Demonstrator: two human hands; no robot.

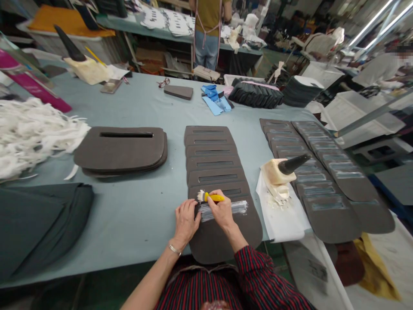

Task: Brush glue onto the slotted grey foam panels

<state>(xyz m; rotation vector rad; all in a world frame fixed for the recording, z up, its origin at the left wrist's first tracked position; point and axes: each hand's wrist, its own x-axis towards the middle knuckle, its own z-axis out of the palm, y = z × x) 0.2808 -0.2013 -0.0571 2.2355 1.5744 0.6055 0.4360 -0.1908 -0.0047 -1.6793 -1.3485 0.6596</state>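
A yellow-handled brush (215,198) with white-coated bristles is in my right hand (222,212), its fingers closed round the handle. Beneath it, a column of overlapping dark grey slotted panels (213,243) runs away from me; white streaks cross the slot area of the nearest one. My left hand (187,218) lies on the left edge of that panel, fingers spread and pressing down. To the right, a cream-coloured container with a black nozzle (278,172) rests on a white sheet (290,224) smeared with white paste.
Left are a stack of grey panels (129,157), white strips (29,133) and folded dark fabric (41,224). More overlapping panels (334,219) lie right. Blue cloths (216,101) and a dark bundle (256,94) sit at the far edge. A person (208,34) stands beyond.
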